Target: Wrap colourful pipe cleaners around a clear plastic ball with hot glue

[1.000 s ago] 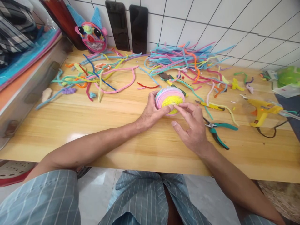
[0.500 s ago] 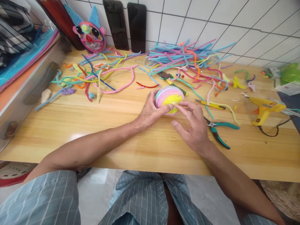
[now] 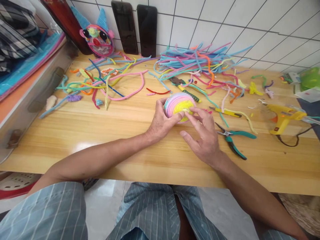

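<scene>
wooden tabletop [image 3: 100,133] littered with pipe cleaners [image 3: 190,61].
my left hand [image 3: 160,121] cups the pipe-cleaner coil [image 3: 180,107], likely steadying it, while my right hand [image 3: 203,136], thumb spread, presses fingertips on its yellow centre.

Pastel rings on pale wood

The coil [image 3: 175,103] runs in rings of pink, lilac and pale blue around a yellow centre. The table [image 3: 100,133] is honey-coloured wood with a fine grain. The loose fuzzy wires [image 3: 190,61] are mostly sky blue, pink, orange and yellow. The pliers [image 3: 235,141] have teal handles, the glue gun [image 3: 282,116] is yellow, the wall [image 3: 225,20] is white tile with dark lines, and the shirt [image 3: 50,213] is pale blue with thin white stripes.
</scene>
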The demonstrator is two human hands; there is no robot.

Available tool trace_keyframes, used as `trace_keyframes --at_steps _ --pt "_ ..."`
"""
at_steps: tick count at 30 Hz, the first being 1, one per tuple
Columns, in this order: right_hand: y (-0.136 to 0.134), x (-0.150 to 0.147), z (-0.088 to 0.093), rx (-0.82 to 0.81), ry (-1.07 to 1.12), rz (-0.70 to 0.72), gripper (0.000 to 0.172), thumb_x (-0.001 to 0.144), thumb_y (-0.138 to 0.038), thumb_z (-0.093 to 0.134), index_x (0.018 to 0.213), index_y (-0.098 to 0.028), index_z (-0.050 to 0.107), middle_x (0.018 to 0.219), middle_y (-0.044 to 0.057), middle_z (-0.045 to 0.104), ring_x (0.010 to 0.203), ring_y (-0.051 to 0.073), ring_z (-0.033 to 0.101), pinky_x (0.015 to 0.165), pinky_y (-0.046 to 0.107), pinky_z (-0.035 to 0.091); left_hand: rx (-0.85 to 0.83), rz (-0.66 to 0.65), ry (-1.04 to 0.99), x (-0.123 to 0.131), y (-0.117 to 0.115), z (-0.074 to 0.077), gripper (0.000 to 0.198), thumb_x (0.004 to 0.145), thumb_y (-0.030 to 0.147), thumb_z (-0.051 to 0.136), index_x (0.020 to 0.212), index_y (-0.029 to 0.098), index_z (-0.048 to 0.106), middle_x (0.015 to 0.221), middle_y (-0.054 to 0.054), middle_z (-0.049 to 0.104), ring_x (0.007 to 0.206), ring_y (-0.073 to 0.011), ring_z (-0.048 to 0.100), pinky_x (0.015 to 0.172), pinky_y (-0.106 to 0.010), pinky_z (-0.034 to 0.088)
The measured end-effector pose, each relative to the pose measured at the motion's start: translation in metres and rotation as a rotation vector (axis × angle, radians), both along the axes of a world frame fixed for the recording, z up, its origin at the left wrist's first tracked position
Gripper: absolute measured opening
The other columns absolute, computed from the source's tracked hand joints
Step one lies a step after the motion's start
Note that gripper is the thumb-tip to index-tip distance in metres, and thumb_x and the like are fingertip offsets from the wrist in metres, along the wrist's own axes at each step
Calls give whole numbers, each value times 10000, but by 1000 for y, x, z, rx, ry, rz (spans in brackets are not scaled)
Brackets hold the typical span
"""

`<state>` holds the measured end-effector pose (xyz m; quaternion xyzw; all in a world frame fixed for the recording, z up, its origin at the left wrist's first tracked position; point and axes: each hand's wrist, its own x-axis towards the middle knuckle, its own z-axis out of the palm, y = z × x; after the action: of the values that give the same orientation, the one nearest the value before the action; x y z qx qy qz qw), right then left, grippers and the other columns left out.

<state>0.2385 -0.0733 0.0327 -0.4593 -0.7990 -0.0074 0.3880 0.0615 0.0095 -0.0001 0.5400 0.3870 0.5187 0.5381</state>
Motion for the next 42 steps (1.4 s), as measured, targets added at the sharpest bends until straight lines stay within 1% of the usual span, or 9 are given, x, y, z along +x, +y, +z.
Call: trace_keyframes --at_steps 4,9,15,21,25,30,32,36,42 --pt "1 -2 -2 18 21 -2 702 1044 -298 747 1709 -289 524 1609 188 610 1467 385 621 1140 630 620 30 -23 -17 0 -4 -2 829 819 784 866 1314 270 444 1395 -99 577 1307 -290 653 1143 -475 568" --pt "1 0 -1 8 -15 -5 673 1055 -331 726 1697 -289 525 1639 187 600 1491 399 614 1141 640 607 40 -32 -4 -2 -7 0 794 846 777 845 1299 268 438 1396 -100 571 1323 -296 647 1154 -495 574" --pt "0 1 -4 72 -80 -67 618 1072 -349 689 1664 -268 531 1569 185 663 1432 394 661 1152 635 581 29 -120 -3 -5 -7 4 787 852 755 852 1295 265 423 1417 -114 571 1344 -303 644 1160 -500 579" --pt "-5 -2 -5 96 -118 -103 646 1075 -352 680 1689 -275 496 1580 179 664 1442 389 654 1190 625 541 3 -149 4 -7 -9 8 743 867 727 843 1296 266 447 1383 -91 587 1342 -295 637 1168 -486 571" --pt "-7 -2 -3 84 -83 -103 661 1072 -379 694 1694 -280 493 1585 180 651 1429 386 658 1174 619 554 -13 -160 -10 -6 -8 9 730 861 718 844 1281 255 468 1347 -89 612 1293 -283 658 1139 -473 585" --pt "-8 -2 -4 53 -35 -78 679 1066 -363 706 1705 -284 494 1601 186 626 1448 384 638 1157 621 585 -47 -97 1 -2 -5 5 745 823 671 886 1286 237 494 1332 -102 646 1231 -278 689 1105 -465 603" --pt "-8 -3 -5 54 -29 -75 691 1059 -351 716 1709 -276 496 1609 195 616 1457 389 629 1152 626 593 -42 -79 23 -2 -4 3 761 826 636 887 1343 232 502 1397 -122 644 1292 -299 677 1163 -489 575" --pt "-9 -7 -7 85 -50 -85 719 1054 -340 723 1725 -262 474 1614 209 613 1466 401 625 1139 634 604 14 -44 100 -2 -2 -3 828 819 552 912 1475 255 503 1554 -140 601 1488 -360 580 1301 -551 469" --pt "-11 -13 -7 142 -113 -122 753 1057 -328 720 1745 -236 429 1601 227 640 1448 410 649 1161 651 577 54 10 102 -1 -2 -11 802 796 503 969 1433 284 535 1510 -125 613 1475 -355 574 1284 -553 496"
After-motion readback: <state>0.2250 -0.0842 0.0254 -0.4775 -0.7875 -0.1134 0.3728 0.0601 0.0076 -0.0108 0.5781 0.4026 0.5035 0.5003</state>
